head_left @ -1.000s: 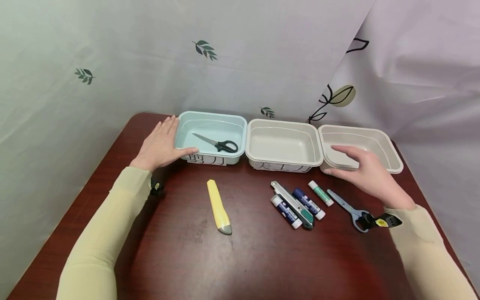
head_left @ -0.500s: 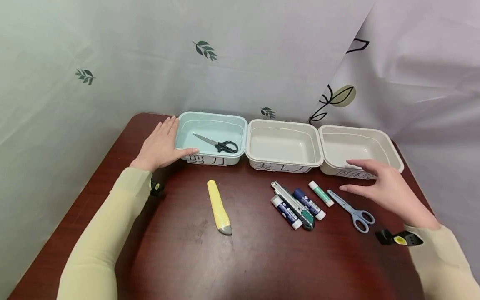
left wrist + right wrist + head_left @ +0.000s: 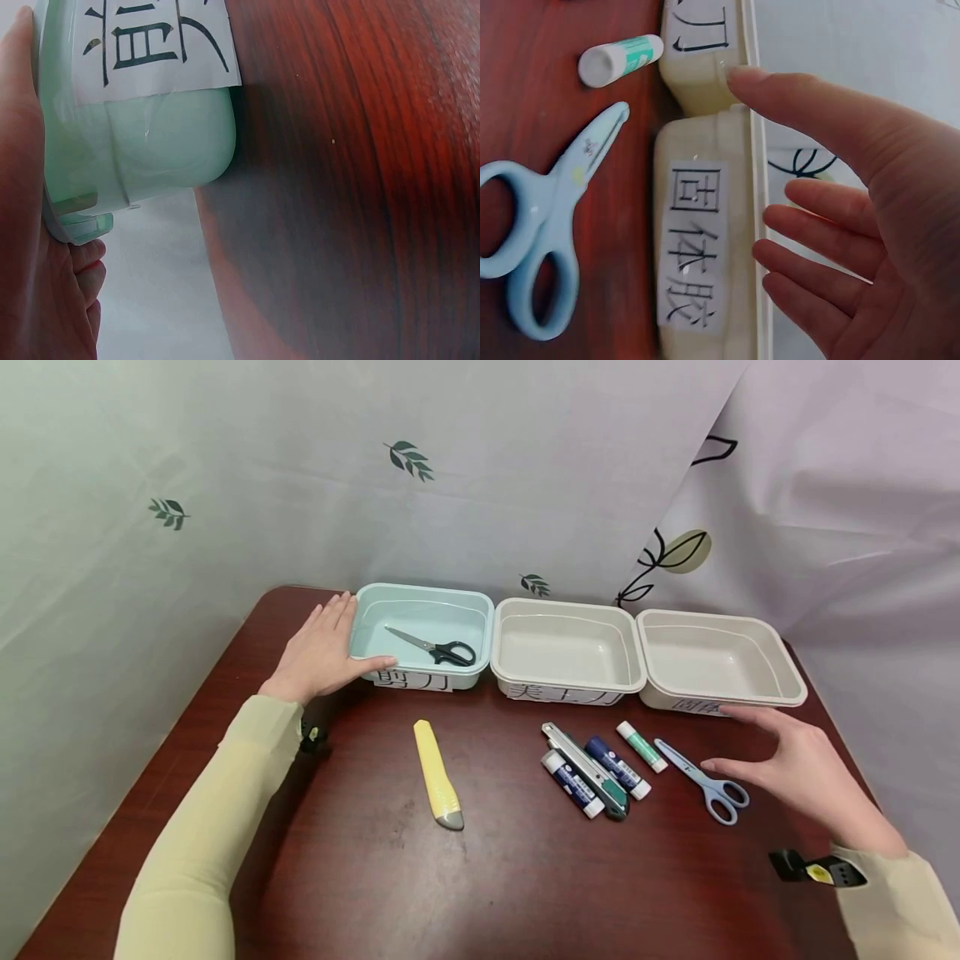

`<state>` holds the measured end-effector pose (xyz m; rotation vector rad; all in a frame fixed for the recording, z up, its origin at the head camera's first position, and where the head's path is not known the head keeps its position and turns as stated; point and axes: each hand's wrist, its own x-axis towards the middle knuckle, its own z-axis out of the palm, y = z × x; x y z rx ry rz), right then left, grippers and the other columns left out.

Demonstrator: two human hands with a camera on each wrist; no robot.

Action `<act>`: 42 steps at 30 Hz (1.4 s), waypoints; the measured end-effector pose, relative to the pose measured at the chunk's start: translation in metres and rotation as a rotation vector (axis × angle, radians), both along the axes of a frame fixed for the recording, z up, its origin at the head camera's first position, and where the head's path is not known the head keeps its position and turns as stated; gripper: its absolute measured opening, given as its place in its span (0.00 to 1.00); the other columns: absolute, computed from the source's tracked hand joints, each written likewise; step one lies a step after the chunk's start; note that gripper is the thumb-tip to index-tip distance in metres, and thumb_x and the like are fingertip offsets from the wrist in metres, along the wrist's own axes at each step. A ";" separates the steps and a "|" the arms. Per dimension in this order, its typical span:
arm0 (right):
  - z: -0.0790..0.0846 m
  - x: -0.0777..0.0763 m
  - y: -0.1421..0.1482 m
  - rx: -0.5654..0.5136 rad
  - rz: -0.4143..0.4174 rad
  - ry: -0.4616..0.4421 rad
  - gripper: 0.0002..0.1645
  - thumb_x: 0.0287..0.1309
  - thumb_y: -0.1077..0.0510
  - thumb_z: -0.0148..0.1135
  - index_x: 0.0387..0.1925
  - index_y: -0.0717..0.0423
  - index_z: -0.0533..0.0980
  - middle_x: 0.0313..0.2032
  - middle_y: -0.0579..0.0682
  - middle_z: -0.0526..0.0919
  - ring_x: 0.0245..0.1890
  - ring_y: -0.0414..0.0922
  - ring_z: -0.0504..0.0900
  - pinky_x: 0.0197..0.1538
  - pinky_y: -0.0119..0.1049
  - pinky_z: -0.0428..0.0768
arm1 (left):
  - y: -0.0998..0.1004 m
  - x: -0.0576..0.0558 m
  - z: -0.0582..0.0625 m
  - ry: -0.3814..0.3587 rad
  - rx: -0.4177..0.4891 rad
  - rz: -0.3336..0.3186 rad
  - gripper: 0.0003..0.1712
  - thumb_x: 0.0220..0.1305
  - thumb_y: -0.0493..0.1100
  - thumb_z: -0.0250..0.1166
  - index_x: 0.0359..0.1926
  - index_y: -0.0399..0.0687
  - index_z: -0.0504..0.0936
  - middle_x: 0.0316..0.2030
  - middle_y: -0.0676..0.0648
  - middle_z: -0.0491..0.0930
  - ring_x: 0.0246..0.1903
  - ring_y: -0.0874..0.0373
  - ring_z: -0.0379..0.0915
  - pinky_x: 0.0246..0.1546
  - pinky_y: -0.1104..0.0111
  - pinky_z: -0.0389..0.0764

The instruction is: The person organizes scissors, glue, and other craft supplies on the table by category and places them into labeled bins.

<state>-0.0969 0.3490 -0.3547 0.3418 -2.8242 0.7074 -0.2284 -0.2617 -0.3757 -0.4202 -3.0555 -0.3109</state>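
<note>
Slantwise, black-handled metal scissors (image 3: 437, 652) point back-left inside a pale-blue plastic tub (image 3: 450, 614) — straight-fingered left hand (image 3: 321, 647) touching it. The right hand (image 3: 813, 768) hangs relaxed.

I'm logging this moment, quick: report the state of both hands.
Left hand: open, resting against the blue bin.
Right hand: open, holding nothing.

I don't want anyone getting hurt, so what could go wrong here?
The right hand is close to the light-blue scissors, so a careless reach might knock them.

The green-ended cutter lies crowded among dark-blue glue sticks, so grabbing one could nudge it; I can't tell whether its blade is out.

The left hand touches the pale blue bin, so a push might slide the black scissors inside.
</note>
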 end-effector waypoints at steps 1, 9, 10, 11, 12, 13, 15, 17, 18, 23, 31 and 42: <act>-0.002 0.001 0.002 0.008 0.001 -0.007 0.46 0.32 0.45 0.89 0.58 0.52 0.82 0.51 0.54 0.86 0.52 0.32 0.74 0.47 0.15 0.60 | 0.000 0.000 0.000 -0.001 0.001 0.001 0.71 0.59 0.82 0.54 0.80 0.32 0.41 0.78 0.32 0.42 0.78 0.41 0.34 0.76 0.54 0.34; -0.017 0.011 0.014 0.089 -0.002 -0.127 0.52 0.30 0.39 0.88 0.59 0.58 0.80 0.51 0.63 0.84 0.48 0.60 0.80 0.42 0.37 0.72 | 0.001 -0.001 0.000 0.000 -0.001 0.001 0.71 0.59 0.82 0.54 0.80 0.32 0.41 0.78 0.32 0.43 0.78 0.41 0.35 0.76 0.54 0.34; -0.020 0.012 0.015 0.098 -0.003 -0.144 0.53 0.29 0.38 0.88 0.59 0.59 0.80 0.51 0.64 0.84 0.49 0.61 0.80 0.43 0.41 0.74 | 0.001 -0.001 0.000 -0.001 -0.001 0.000 0.71 0.59 0.82 0.54 0.80 0.32 0.41 0.78 0.32 0.43 0.78 0.41 0.35 0.76 0.54 0.34; -0.022 0.013 0.016 0.105 -0.003 -0.158 0.54 0.29 0.38 0.88 0.58 0.59 0.79 0.51 0.65 0.83 0.50 0.63 0.80 0.43 0.46 0.75 | 0.001 -0.001 0.000 -0.001 -0.004 -0.001 0.71 0.59 0.82 0.54 0.79 0.32 0.41 0.78 0.32 0.43 0.78 0.41 0.35 0.76 0.54 0.34; -0.024 0.014 0.016 0.110 0.000 -0.168 0.55 0.28 0.38 0.89 0.58 0.60 0.79 0.52 0.65 0.83 0.51 0.63 0.79 0.44 0.51 0.75 | 0.001 -0.001 0.000 -0.001 -0.002 -0.002 0.72 0.59 0.82 0.54 0.79 0.31 0.41 0.78 0.32 0.43 0.78 0.41 0.35 0.76 0.54 0.34; -0.026 0.014 0.016 0.112 0.004 -0.176 0.55 0.28 0.38 0.89 0.58 0.61 0.79 0.52 0.66 0.82 0.51 0.64 0.79 0.45 0.55 0.75 | 0.001 -0.001 0.001 0.000 -0.004 -0.001 0.72 0.59 0.82 0.54 0.79 0.31 0.42 0.78 0.32 0.43 0.78 0.41 0.35 0.76 0.55 0.34; -0.029 0.015 0.017 0.119 0.011 -0.184 0.56 0.27 0.38 0.89 0.58 0.63 0.78 0.52 0.66 0.82 0.53 0.64 0.77 0.46 0.59 0.74 | 0.001 0.000 0.001 0.001 -0.002 -0.001 0.72 0.59 0.82 0.55 0.79 0.31 0.42 0.78 0.32 0.43 0.78 0.41 0.35 0.76 0.55 0.34; -0.032 0.016 0.017 0.121 0.021 -0.186 0.57 0.28 0.38 0.89 0.58 0.64 0.78 0.53 0.66 0.81 0.54 0.64 0.77 0.47 0.58 0.74 | 0.000 0.000 0.001 0.003 0.000 -0.001 0.71 0.59 0.82 0.55 0.79 0.31 0.42 0.78 0.32 0.43 0.78 0.41 0.35 0.76 0.55 0.33; -0.033 0.017 0.017 0.122 0.025 -0.184 0.57 0.27 0.38 0.89 0.58 0.64 0.78 0.53 0.65 0.81 0.54 0.64 0.77 0.48 0.56 0.74 | 0.000 0.000 0.001 0.003 0.002 0.000 0.71 0.59 0.82 0.55 0.79 0.31 0.42 0.78 0.32 0.43 0.78 0.41 0.35 0.76 0.54 0.34; -0.038 0.021 0.019 0.141 0.036 -0.175 0.54 0.25 0.37 0.89 0.54 0.63 0.81 0.50 0.63 0.82 0.51 0.62 0.79 0.45 0.48 0.73 | 0.000 0.000 0.000 0.005 0.000 -0.004 0.71 0.60 0.81 0.55 0.79 0.31 0.42 0.78 0.31 0.43 0.78 0.40 0.35 0.76 0.54 0.34; -0.043 0.026 0.022 0.172 0.047 -0.161 0.47 0.22 0.40 0.90 0.47 0.62 0.84 0.41 0.54 0.83 0.37 0.47 0.80 0.35 0.41 0.76 | 0.000 0.000 -0.001 0.009 0.006 -0.005 0.71 0.60 0.81 0.56 0.79 0.31 0.42 0.78 0.31 0.43 0.78 0.41 0.35 0.76 0.54 0.34; -0.045 0.026 0.020 0.135 0.043 -0.176 0.37 0.25 0.46 0.90 0.42 0.58 0.86 0.35 0.44 0.81 0.31 0.35 0.77 0.31 0.33 0.75 | 0.001 -0.001 -0.001 0.008 0.007 -0.010 0.70 0.61 0.81 0.54 0.79 0.30 0.41 0.78 0.30 0.43 0.78 0.40 0.34 0.76 0.54 0.33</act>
